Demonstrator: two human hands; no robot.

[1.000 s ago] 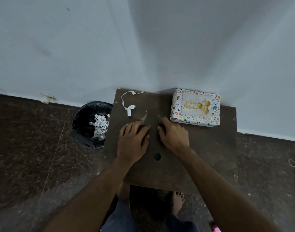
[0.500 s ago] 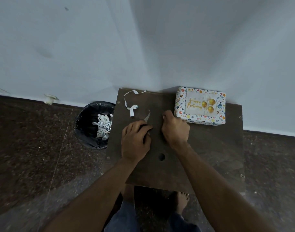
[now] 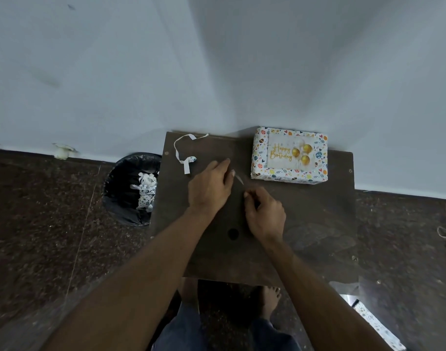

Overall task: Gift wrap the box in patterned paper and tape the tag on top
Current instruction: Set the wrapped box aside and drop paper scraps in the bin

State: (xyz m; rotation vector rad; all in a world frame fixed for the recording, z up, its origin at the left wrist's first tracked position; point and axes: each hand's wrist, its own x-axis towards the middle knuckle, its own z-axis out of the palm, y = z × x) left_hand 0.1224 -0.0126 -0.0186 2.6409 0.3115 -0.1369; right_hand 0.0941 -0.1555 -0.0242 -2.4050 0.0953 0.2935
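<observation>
- Clear tape, a short pale strip [image 3: 239, 179], stretched between the two hands above the dark counter [image 3: 318, 224]
- The left hand [image 3: 210, 187] lay palm down with fingers [image 3: 221, 166] nearly straight and close together, reaching toward the far edge; its thumb side met the upper end of the strip, though whether it pinched the tape or only touched it could not be told
- The right hand [image 3: 266, 215] had its fingers [image 3: 249, 196] curled in, the tips pinching the lower end of the strip
- The wrapped box [image 3: 289, 155] sat at the far right of the counter against the wall, flat, in white paper with coloured spots; the "Happy Birthday" tag [image 3: 290, 153] with gold balloons lay on its top face
- The box stood apart from both hands, just beyond the right one
- A curled white paper strip [image 3: 185, 155] lay on the counter's far left corner, near the left hand's fingers but not touching them
- A round dark hole [image 3: 233, 234] showed in the counter between the wrists
- A black bin [image 3: 125, 196] stood on the floor just left of the counter, holding scraps of patterned paper [image 3: 145, 191]
- A bare foot [image 3: 268, 300] showed on the floor below the counter's near edge
</observation>
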